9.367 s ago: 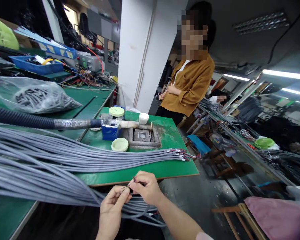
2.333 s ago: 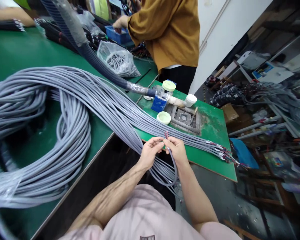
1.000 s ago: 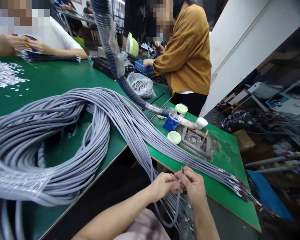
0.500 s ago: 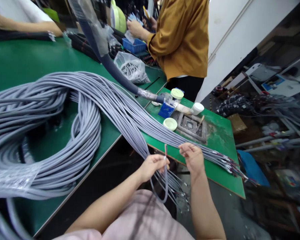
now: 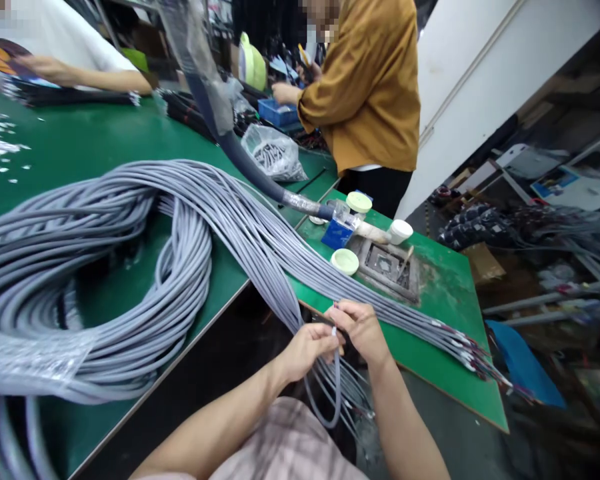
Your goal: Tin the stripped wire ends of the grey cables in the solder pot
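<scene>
My left hand (image 5: 310,348) pinches one grey cable (image 5: 338,393) just below its stripped end, where a white band shows. From there the cable loops down in front of my body. My right hand (image 5: 361,328) is closed at the top of that end, its thumb and fingertips on the thin inner wires (image 5: 335,305), which are mostly hidden by the fingers. Behind both hands a long bundle of grey cables (image 5: 300,257) runs to the right across the bench, its ends stripped to coloured wires (image 5: 473,353). Other cable ends (image 5: 350,393) hang below my hands.
A large cable coil (image 5: 180,267) lies on the green table (image 5: 80,180) at left. Beyond the bundle stand a solder pot (image 5: 387,267), pale tubs (image 5: 345,261) and a fume hose (image 5: 245,160). Two co-workers are at the far side, one in a brown shirt (image 5: 375,87).
My right hand has moved left and down to the cable end and closed on its wires. My left hand keeps its hold on the cable. The view has shifted slightly.
</scene>
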Demonstrator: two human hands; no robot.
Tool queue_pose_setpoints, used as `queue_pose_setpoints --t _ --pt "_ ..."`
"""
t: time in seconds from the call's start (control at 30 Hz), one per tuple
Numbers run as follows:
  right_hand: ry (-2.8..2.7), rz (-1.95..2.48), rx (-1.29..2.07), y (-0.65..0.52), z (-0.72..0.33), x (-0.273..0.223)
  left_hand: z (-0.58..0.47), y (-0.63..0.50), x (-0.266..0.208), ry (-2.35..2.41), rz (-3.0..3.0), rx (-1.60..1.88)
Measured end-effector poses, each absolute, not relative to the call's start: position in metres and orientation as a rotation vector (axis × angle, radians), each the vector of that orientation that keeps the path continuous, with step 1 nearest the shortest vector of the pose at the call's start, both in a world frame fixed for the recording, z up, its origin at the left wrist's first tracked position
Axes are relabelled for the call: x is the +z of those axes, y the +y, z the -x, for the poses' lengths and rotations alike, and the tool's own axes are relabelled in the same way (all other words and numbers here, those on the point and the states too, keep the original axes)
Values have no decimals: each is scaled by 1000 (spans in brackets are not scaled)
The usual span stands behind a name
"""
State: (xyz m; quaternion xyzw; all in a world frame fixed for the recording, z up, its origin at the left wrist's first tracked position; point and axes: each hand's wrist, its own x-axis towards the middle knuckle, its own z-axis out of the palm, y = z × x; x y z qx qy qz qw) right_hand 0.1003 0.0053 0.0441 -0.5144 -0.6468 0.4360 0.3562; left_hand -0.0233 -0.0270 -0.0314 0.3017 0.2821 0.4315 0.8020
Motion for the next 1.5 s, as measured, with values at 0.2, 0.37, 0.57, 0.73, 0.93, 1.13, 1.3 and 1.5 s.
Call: queue_pose_setpoints --t 0.2,0.37,0.57,0.73,0.93,1.13,1.3,1.5 --pt "-1530 1324 1042 7 -114 35 23 -25 -31 659 -648 984" --pt "-1584 1389 991 -1 -117 36 20 -25 -27 670 -641 985" --pt "-1699 1377 884 -3 -106 40 16 -28 -18 699 -667 964" --pt "-1444 1355 771 7 -123 39 22 -29 -20 704 -711 949" --pt "-1723 1371 864 -2 -118 40 21 -28 -23 684 -721 978" --pt "-1768 1360 708 -10 -101 38 21 -28 -19 717 -690 1000" --pt "-1710 1314 695 -12 -105 30 24 -27 -27 732 -711 1075" --pt "-1652 1289 629 -20 -106 22 23 -26 -33 671 -661 1091"
